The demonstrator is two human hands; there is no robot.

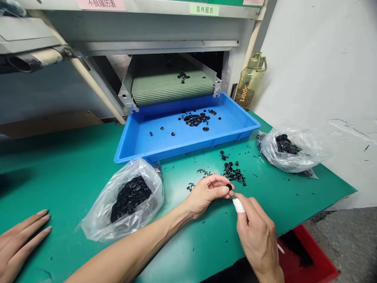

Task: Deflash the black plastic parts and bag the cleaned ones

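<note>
My left hand [210,192] pinches a small round black plastic part [229,187] between thumb and fingertips, above the green table. Against that part, my right hand [256,232] is closed on a slim tool, mostly hidden in the grip. A white end of the tool [280,248] sticks out beside the palm. White tape [238,205] wraps one digit of the right hand. Just beyond the hands lies a pile of small black parts [234,173], with branched black pieces [204,172] to its left and tiny black scraps scattered around.
A blue tray [176,151] holding black parts stands below a green conveyor belt [173,90]. Clear plastic bags of black parts sit left [94,220] and right [309,157]. Another person's hand [23,245] rests at far left. A red bin [318,271] is below the table edge; a bottle [250,80] stands behind.
</note>
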